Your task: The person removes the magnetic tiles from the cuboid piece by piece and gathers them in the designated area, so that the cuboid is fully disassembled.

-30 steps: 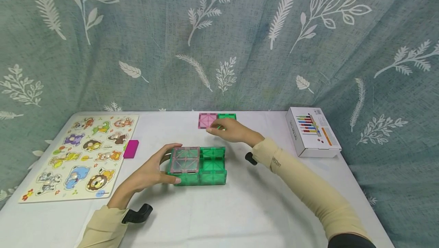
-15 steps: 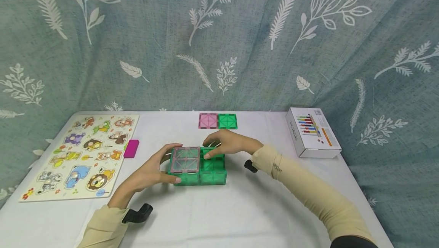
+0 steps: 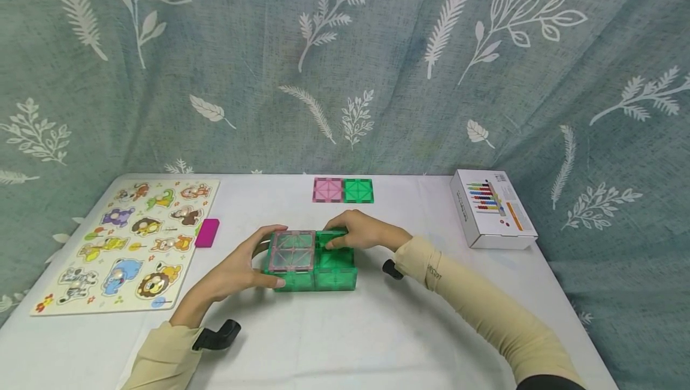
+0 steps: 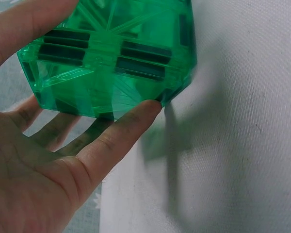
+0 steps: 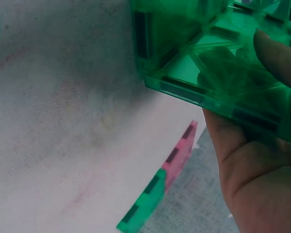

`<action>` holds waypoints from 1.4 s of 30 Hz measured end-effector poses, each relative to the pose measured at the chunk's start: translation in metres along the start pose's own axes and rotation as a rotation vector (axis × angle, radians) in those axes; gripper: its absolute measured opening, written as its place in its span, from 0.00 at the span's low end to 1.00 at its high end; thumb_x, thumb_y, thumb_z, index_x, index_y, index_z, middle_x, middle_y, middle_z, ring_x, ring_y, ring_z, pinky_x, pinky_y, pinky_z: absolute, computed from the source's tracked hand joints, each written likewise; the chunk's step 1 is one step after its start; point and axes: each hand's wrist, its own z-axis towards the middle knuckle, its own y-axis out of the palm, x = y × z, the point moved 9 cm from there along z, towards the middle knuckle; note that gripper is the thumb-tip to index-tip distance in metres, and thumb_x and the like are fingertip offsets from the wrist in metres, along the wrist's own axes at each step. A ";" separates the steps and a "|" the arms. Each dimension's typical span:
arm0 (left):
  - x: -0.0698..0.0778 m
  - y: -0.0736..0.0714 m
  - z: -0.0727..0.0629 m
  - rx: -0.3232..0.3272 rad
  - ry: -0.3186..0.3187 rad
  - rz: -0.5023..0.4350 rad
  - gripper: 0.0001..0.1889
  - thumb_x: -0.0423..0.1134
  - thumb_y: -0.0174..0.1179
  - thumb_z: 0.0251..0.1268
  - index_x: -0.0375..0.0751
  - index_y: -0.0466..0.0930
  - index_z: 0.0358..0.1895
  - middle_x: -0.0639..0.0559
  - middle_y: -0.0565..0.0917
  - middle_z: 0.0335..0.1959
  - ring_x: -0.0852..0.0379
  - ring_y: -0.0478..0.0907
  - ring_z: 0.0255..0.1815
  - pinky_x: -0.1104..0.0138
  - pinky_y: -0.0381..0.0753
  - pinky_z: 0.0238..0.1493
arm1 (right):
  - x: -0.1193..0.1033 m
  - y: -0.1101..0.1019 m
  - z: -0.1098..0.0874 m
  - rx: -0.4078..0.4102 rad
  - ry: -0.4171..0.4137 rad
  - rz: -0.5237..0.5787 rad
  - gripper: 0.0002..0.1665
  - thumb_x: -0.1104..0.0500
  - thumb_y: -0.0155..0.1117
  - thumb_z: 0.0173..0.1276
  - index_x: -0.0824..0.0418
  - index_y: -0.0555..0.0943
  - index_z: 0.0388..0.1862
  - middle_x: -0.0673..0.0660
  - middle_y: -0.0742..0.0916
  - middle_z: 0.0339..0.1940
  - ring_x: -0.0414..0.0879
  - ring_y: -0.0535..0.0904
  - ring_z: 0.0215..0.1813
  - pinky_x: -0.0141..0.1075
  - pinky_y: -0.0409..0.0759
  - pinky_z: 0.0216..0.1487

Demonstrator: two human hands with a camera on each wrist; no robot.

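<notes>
A low box of green magnetic tiles (image 3: 335, 280) stands on the white cloth, two square cells side by side. A pink magnetic tile (image 3: 291, 251) covers its left cell, while the right cell is uncovered on top. My left hand (image 3: 237, 269) grips the box's left end, thumb at the front and fingers towards the back. With the thumb inside the right cell and the fingers behind, my right hand (image 3: 368, 231) pinches the back green tile (image 5: 218, 104). In the left wrist view, fingers (image 4: 119, 133) touch the box's green side (image 4: 106, 73).
Flat near the table's back edge lie a pink tile (image 3: 327, 190) and a green tile (image 3: 358, 190). To the left are an animal puzzle board (image 3: 178, 270) and a magenta block (image 3: 207, 233). A white box (image 3: 493, 210) stands at the back right, before a leaf-patterned curtain (image 3: 259, 30).
My right hand has come forward from beside the flat tiles at the back to the box's right cell, and now pinches its back tile. The left hand has stayed in place.
</notes>
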 end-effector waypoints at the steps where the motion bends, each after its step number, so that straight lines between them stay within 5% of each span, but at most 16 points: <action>1: 0.000 0.000 0.000 -0.001 0.000 -0.001 0.53 0.37 0.79 0.48 0.48 0.55 0.77 0.40 0.56 0.80 0.26 0.43 0.81 0.44 0.79 0.59 | 0.000 0.000 0.000 0.003 -0.003 -0.001 0.18 0.56 0.67 0.71 0.59 0.84 0.57 0.55 0.88 0.56 0.47 0.83 0.61 0.43 0.79 0.65; 12: -0.001 0.003 0.002 -0.007 -0.012 -0.017 0.52 0.36 0.79 0.48 0.50 0.55 0.77 0.40 0.56 0.80 0.27 0.43 0.81 0.50 0.80 0.57 | 0.007 0.005 -0.001 0.004 0.013 0.011 0.15 0.57 0.66 0.72 0.58 0.85 0.56 0.53 0.90 0.51 0.37 0.83 0.44 0.35 0.81 0.52; 25: -0.001 0.000 0.003 0.003 -0.018 0.046 0.52 0.39 0.79 0.47 0.52 0.56 0.77 0.41 0.58 0.79 0.27 0.46 0.81 0.38 0.71 0.66 | 0.012 0.009 -0.003 0.021 0.001 0.103 0.12 0.57 0.60 0.76 0.59 0.86 0.51 0.54 0.90 0.47 0.36 0.78 0.41 0.32 0.78 0.49; 32: -0.003 0.000 0.003 0.005 -0.014 0.021 0.53 0.38 0.80 0.46 0.52 0.56 0.76 0.43 0.58 0.79 0.29 0.47 0.81 0.46 0.75 0.63 | 0.013 0.011 -0.003 0.025 0.007 0.135 0.12 0.57 0.59 0.76 0.60 0.86 0.50 0.55 0.90 0.48 0.44 0.83 0.46 0.34 0.80 0.51; 42: -0.004 -0.001 0.002 0.003 -0.018 0.012 0.53 0.37 0.79 0.47 0.54 0.56 0.77 0.42 0.57 0.80 0.28 0.45 0.82 0.43 0.76 0.63 | 0.017 0.012 -0.002 0.030 0.020 0.171 0.12 0.56 0.58 0.77 0.60 0.86 0.49 0.55 0.90 0.46 0.46 0.83 0.44 0.34 0.79 0.49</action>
